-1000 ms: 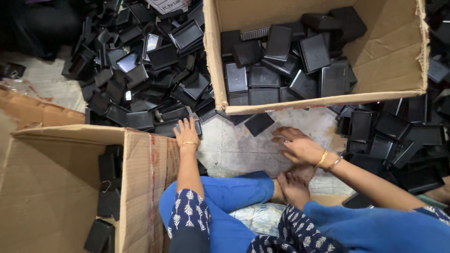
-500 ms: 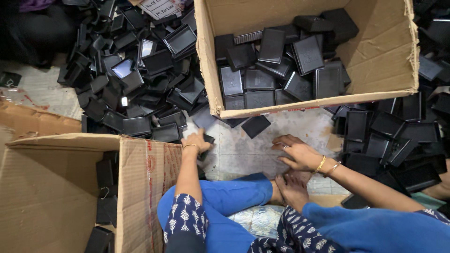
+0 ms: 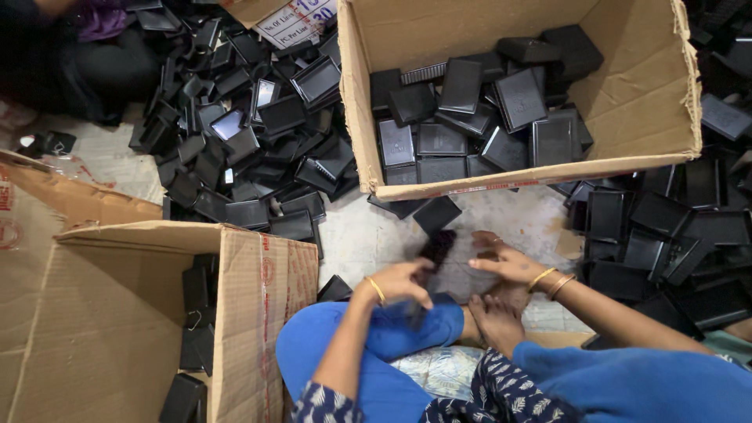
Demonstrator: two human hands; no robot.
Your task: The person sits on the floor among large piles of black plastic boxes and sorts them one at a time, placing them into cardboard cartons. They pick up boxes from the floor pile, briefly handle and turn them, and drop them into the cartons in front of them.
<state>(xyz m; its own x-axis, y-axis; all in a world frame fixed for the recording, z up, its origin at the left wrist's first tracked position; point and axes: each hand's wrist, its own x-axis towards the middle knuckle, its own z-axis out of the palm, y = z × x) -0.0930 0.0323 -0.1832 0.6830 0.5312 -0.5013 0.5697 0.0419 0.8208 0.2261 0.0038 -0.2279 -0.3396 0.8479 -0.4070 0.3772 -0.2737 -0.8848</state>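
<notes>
Gripping the black tray (image 3: 435, 249) loosely in your left hand (image 3: 399, 282), right hand (image 3: 509, 265) released, you risk dropping it onto the floor.

Both forearms are bare, with no sleeves reaching the wrists. The left hand (image 3: 403, 282) has one thin gold-coloured bangle at its wrist; the right hand (image 3: 505, 265) wears two of them, side by side. The legs are in plain bright blue trousers. At 6 o'clock of the view lies dark navy cloth printed with small white leaf sprigs — a tunic hem or scarf, hard to tell which. The feet are bare.
</notes>
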